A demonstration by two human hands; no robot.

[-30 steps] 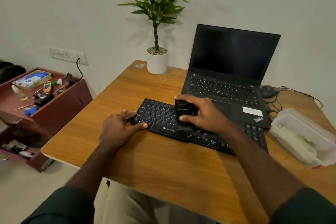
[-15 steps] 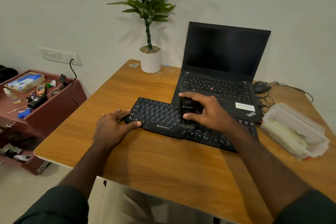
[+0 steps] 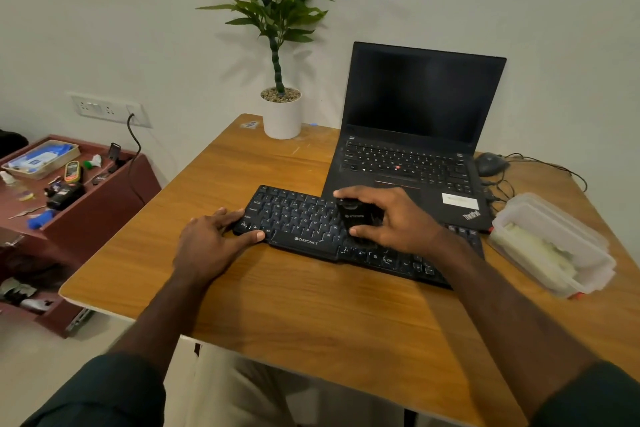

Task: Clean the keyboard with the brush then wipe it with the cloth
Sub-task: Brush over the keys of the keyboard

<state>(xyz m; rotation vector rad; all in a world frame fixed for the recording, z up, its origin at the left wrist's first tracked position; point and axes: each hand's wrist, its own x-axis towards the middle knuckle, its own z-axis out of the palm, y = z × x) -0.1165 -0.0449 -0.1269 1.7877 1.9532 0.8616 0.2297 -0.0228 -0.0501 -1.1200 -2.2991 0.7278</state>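
1. Your right hand curls round the black brush, thumb on its near side and fingers over the top and far side, and holds it down on the middle of the black keyboard.
2. Your left hand rests at the keyboard's left end with its fingers nearly straight: the thumb lies along the near edge and the fingertips touch the corner. It holds nothing.
3. The keyboard lies slanted across the wooden table, its left end nearer the table's middle and its right end running toward you under your right forearm.
4. Just behind the keyboard stands an open black laptop with a dark screen; its front corner touches or slightly overlaps the keyboard's far edge, and which of the two you cannot tell.
5. A translucent lidded plastic box sits just beside the keyboard's right end. Something pale lies inside it, too blurred through the plastic to name.
6. A black mouse with tangled cables lies behind the box, to the right of the laptop.
7. A potted plant in a white pot stands at the table's far edge, left of the laptop.
8. A low red-brown shelf to the left of the table carries a tray and small tools.
9. The brush's bristles are hidden beneath your fingers and palm, and your right wrist and forearm cover much of the keyboard's right half.
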